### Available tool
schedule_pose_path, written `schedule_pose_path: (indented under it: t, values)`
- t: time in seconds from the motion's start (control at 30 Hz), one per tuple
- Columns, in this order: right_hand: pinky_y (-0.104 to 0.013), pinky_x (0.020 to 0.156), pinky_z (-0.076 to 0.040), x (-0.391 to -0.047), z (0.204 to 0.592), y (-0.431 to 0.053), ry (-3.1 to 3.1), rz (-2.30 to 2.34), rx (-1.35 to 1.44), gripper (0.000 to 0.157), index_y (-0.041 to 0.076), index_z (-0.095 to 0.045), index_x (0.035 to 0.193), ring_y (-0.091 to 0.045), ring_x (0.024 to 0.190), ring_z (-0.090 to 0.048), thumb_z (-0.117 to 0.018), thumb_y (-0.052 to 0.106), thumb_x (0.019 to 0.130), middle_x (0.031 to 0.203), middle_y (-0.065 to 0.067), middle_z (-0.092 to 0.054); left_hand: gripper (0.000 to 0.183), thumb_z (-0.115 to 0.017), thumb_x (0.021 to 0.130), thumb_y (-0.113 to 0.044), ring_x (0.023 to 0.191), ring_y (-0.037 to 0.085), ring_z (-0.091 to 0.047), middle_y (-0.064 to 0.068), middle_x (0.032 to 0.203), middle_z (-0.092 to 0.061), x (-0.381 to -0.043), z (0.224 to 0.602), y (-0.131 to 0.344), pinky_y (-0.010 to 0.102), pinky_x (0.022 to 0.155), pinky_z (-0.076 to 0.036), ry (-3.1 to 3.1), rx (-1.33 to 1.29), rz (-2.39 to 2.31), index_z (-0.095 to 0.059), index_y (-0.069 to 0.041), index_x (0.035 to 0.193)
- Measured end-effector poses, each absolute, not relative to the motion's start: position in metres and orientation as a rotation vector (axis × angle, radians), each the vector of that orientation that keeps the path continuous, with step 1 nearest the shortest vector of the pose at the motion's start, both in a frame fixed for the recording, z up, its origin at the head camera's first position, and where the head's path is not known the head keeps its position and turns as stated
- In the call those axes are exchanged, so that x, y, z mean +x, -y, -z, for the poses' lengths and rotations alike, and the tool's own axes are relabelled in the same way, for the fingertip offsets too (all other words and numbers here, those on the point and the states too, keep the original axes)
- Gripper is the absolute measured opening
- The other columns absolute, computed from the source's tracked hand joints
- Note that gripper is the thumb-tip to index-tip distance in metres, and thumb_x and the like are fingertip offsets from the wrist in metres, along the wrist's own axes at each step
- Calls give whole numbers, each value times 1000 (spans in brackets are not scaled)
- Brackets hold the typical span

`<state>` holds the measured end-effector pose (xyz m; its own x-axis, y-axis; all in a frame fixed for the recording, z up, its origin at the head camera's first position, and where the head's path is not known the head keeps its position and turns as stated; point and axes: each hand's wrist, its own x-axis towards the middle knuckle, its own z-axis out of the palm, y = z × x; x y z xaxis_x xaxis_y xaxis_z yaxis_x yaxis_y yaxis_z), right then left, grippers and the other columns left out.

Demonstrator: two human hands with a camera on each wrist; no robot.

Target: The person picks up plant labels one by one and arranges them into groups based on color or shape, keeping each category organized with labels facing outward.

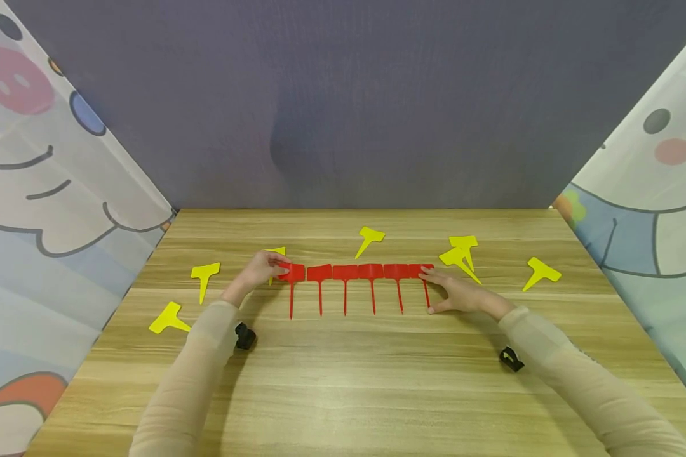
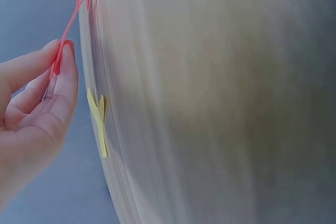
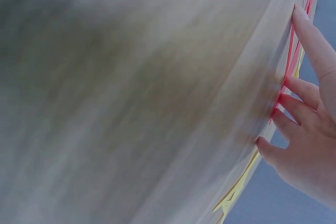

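Several red T-shaped plant labels [image 1: 345, 272] form a row across the table, stems toward me. My left hand [image 1: 260, 269] pinches the leftmost red plant label [image 1: 291, 273] by its head, between thumb and fingers. In the left wrist view that red label [image 2: 67, 31] stands tilted between the fingertips, its stem pointing up and away. At the row's other end my right hand [image 1: 456, 292] is spread, its fingertips touching the head of the rightmost red plant label [image 1: 418, 270]. Its thumb lies beside that label's stem. The right wrist view shows the fingers [image 3: 298, 109] extended and apart.
Yellow T-shaped labels lie around the row: one [image 1: 206, 273] at left, one [image 1: 170, 317] nearer me, one [image 1: 370, 236] behind the row, two overlapping [image 1: 463, 242] behind the right hand, one [image 1: 540, 271] at far right. Another [image 1: 278, 252] is partly behind the left hand. A grey wall [image 1: 366, 114] stands behind.
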<state>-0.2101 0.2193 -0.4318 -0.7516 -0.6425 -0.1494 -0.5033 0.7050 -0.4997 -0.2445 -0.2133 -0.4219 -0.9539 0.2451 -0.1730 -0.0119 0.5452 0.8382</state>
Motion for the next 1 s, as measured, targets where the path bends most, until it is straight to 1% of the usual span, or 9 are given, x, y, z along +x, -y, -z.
schedule_pose_path:
  t: [0.2, 0.37, 0.63, 0.83, 1.0]
  values:
    - [-55, 99, -23, -210, 433, -219, -2604, 638, -900, 80, -5, -32, 134, -43, 126, -21, -69, 33, 74, 141, -23, -23, 26, -59, 81, 0, 69, 12, -54, 16, 89, -62, -245, 422, 211, 24, 59, -45, -2567, 214, -1305, -59, 9, 105]
    - [-55, 98, -24, -210, 433, -219, -2613, 644, -916, 79, -6, -33, 133, -44, 125, -22, -70, 33, 74, 140, -24, -24, 24, -59, 81, 1, 71, 16, -55, 17, 89, -62, -246, 422, 209, 25, 60, -46, -2604, 229, -1250, -59, 9, 104]
    - [-54, 99, -24, -209, 432, -219, -2617, 612, -894, 80, -2, -32, 135, -41, 127, -20, -70, 33, 74, 142, -20, -23, 21, -58, 81, 3, 76, 21, -55, 20, 91, -61, -244, 418, 203, 27, 62, -47, -2625, 211, -1180, -59, 10, 101]
    - [-54, 99, -24, -209, 431, -218, -2606, 623, -892, 80, -3, -32, 135, -42, 127, -20, -70, 32, 74, 142, -20, -22, 19, -59, 81, 3, 74, 20, -55, 19, 90, -61, -246, 420, 202, 22, 59, -45, -2661, 234, -1127, -60, 10, 98]
    - [-54, 98, -24, -209, 431, -218, -2603, 624, -881, 80, -3, -31, 135, -42, 127, -20, -70, 32, 74, 142, -21, -22, 16, -59, 81, 3, 77, 22, -56, 19, 92, -62, -245, 419, 199, 22, 61, -45, -2707, 243, -1063, -61, 9, 95]
